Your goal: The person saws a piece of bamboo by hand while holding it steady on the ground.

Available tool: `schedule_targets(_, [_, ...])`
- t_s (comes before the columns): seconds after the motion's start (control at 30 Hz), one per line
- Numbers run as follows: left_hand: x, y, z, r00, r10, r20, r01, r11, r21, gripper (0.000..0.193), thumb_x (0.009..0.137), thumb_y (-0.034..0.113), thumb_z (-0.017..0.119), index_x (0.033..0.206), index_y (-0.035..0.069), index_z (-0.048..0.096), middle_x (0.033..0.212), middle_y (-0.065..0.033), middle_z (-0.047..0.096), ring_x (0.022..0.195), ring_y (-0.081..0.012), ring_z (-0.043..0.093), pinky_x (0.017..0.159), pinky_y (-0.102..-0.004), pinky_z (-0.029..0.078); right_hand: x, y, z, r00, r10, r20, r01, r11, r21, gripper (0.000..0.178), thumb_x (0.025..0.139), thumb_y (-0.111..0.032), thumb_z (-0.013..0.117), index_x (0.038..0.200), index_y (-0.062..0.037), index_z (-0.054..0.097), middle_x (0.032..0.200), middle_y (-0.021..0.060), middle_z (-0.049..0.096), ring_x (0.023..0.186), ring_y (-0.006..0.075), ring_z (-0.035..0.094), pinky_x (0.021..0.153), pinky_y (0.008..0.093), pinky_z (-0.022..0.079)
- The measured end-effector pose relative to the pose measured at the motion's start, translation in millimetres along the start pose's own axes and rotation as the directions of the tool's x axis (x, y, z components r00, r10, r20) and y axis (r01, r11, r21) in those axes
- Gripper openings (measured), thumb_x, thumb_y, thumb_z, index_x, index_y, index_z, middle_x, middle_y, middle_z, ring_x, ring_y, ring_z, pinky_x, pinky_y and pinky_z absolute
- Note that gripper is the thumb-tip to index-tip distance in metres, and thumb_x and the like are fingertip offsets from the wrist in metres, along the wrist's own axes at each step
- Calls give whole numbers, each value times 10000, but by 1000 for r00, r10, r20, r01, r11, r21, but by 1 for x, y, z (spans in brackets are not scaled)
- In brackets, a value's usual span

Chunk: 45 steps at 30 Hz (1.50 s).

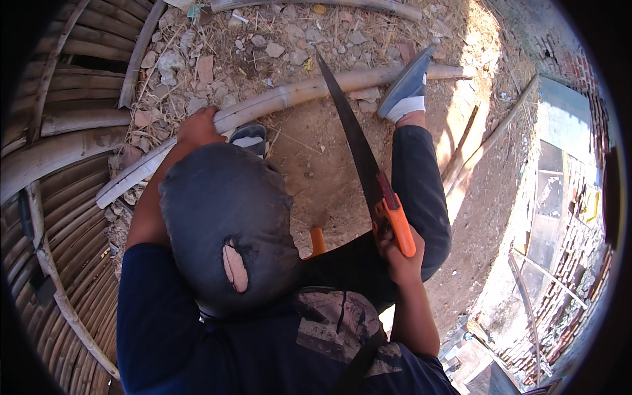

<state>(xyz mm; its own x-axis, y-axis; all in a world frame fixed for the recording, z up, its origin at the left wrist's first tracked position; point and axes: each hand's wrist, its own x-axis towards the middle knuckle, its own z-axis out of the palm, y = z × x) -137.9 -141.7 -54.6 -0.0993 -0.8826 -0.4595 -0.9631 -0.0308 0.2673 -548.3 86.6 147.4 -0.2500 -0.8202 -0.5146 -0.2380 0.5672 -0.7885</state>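
Note:
My left hand [197,126] grips a long, curved bamboo pole [289,95] near its left part, above the ground. In my right hand [400,253] is a handsaw [359,138], held by its orange handle. The dark blade slants up and to the left, with its tip above the pole; I cannot tell whether it touches. My right foot, in a blue-grey shoe [405,82], rests on or against the pole's right part. A large, rounded dark shape with a tear [227,224], seemingly my bent left knee, hides part of my left arm and the ground.
Slatted bamboo panels [72,250] lie along the left. Broken stones [172,62] and straw cover the far ground, with another pole [322,5] beyond. A small orange piece [318,241] shows between my legs. A brick wall [566,263] and a thin pole [490,141] are at right.

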Motion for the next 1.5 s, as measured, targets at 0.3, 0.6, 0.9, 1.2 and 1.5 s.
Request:
schedule_targets(0.3, [0, 10, -8, 993, -92, 68, 93, 996, -2, 670, 688, 197, 794, 1336, 130, 635, 1207, -176, 710, 1136, -360, 678, 988, -458, 532, -4, -14, -12, 998, 13, 65, -9, 998, -59, 135, 799, -7, 588, 933, 0, 602, 840, 22, 606, 769, 106, 569, 738, 270, 479])
schedule_targets(0.6, [2, 9, -9, 996, -62, 66, 62, 998, -4, 689, 690, 185, 775, 1360, 139, 623, 1226, -168, 705, 1154, -353, 672, 1004, -454, 527, 50, -5, 27, 993, -86, 80, 94, 990, -107, 121, 801, -62, 627, 906, -21, 584, 802, 6, 568, 712, 90, 535, 671, 244, 441])
schedule_targets(0.9, [8, 8, -10, 992, -93, 83, 91, 996, 24, 650, 692, 196, 756, 1326, 131, 630, 1212, -168, 706, 1143, -351, 675, 999, -449, 532, 16, -20, -10, 993, 56, 102, -66, 993, 95, 78, 780, -5, 578, 858, -10, 578, 753, 31, 581, 662, 103, 548, 603, 242, 431])
schedule_targets(1.2, [12, 5, -5, 994, -80, 78, 78, 997, 22, 695, 696, 209, 753, 1370, 142, 598, 1206, -164, 711, 1132, -346, 681, 994, -447, 536, 47, -26, 5, 994, 80, 74, -83, 996, 41, 64, 771, -26, 606, 804, -39, 553, 690, 10, 550, 584, 90, 520, 544, 239, 403])
schedule_targets(1.5, [10, 7, -7, 995, -74, 74, 70, 996, 47, 630, 712, 219, 727, 1327, 124, 631, 1237, -162, 703, 1146, -330, 681, 986, -432, 548, 45, -24, -11, 996, 68, 63, -74, 992, 104, 78, 765, -22, 580, 837, -30, 550, 674, 27, 547, 530, 92, 493, 490, 232, 376])
